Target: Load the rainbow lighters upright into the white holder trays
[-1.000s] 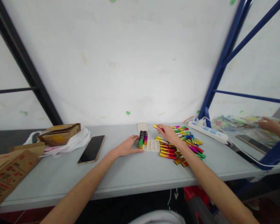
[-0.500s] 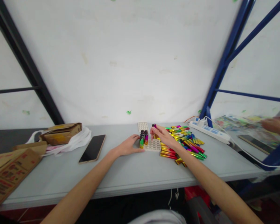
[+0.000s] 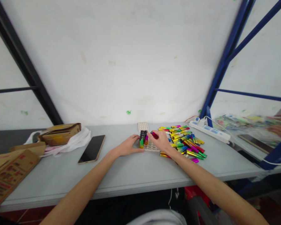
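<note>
A pale tray with rows of round holes (image 3: 152, 147) lies on the table. Several shiny lighters with black tops (image 3: 141, 142) stand upright in its left part. My left hand (image 3: 128, 145) is curved around the tray's left end, thumb along the near edge and fingers farther back, holding it. Over the tray, beside the standing lighters, my right hand (image 3: 161, 141) pinches one more lighter (image 3: 154, 135) with a dark magenta end; its lower part is hidden by the fingers. Right of the tray is a loose pile of metallic rainbow lighters (image 3: 187, 142), partly covered by my right hand.
A second pale tray (image 3: 143, 126) lies behind, near the wall. Left are a phone (image 3: 92, 149), a cardboard box on a white bag (image 3: 63, 133) and an open carton (image 3: 14, 172). A white power strip (image 3: 209, 130) sits right, by the blue frame (image 3: 221, 72). Another person's hand (image 3: 279, 129) shows far right.
My right hand has moved a little left and down with the lighter, closer to the standing ones. My left hand stays at the tray. The other person's hands at far right have shifted.
</note>
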The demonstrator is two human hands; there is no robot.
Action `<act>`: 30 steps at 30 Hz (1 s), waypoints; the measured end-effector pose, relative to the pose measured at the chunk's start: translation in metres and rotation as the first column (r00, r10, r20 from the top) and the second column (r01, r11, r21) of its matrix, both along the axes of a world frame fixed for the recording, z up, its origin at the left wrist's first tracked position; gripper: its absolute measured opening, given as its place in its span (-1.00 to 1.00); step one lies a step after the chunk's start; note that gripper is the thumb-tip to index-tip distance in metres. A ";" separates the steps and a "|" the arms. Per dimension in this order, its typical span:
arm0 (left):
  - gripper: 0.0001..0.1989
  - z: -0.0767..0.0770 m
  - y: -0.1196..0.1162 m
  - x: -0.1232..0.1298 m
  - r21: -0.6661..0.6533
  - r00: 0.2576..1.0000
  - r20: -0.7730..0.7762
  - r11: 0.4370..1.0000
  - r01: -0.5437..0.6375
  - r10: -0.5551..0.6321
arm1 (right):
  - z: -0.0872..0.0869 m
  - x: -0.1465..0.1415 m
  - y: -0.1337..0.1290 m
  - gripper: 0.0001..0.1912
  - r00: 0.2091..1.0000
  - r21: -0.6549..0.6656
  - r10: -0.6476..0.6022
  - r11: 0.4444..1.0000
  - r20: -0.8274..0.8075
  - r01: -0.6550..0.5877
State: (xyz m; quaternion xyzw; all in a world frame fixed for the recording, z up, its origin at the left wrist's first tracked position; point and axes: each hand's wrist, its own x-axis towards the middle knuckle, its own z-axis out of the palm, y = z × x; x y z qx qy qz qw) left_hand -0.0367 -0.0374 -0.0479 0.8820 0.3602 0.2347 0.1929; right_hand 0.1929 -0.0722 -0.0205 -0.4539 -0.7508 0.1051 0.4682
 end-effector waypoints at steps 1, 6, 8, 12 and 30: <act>-0.26 0.000 0.000 0.000 0.002 1.000 0.002 1.000 0.003 -0.003 | 0.000 0.000 0.000 -0.54 0.999 0.019 -0.022 1.000 0.023 0.021; -0.27 -0.001 0.001 0.000 0.008 1.000 -0.007 1.000 0.015 -0.015 | -0.005 0.001 0.002 -0.68 0.988 0.047 -0.058 0.998 0.145 0.052; -0.27 0.000 0.001 0.000 0.007 1.000 -0.012 1.000 0.016 -0.016 | -0.007 0.001 0.003 -0.71 0.981 0.038 -0.028 0.999 0.194 0.021; -0.26 -0.001 0.001 0.000 0.008 1.000 0.006 1.000 0.013 -0.013 | -0.006 0.000 0.001 -0.71 0.967 0.020 0.016 1.000 0.253 -0.022; -0.29 0.003 -0.001 0.001 0.006 1.000 -0.023 1.000 0.019 -0.019 | -0.012 0.003 0.010 -0.65 0.979 -0.047 -0.007 0.999 0.205 0.017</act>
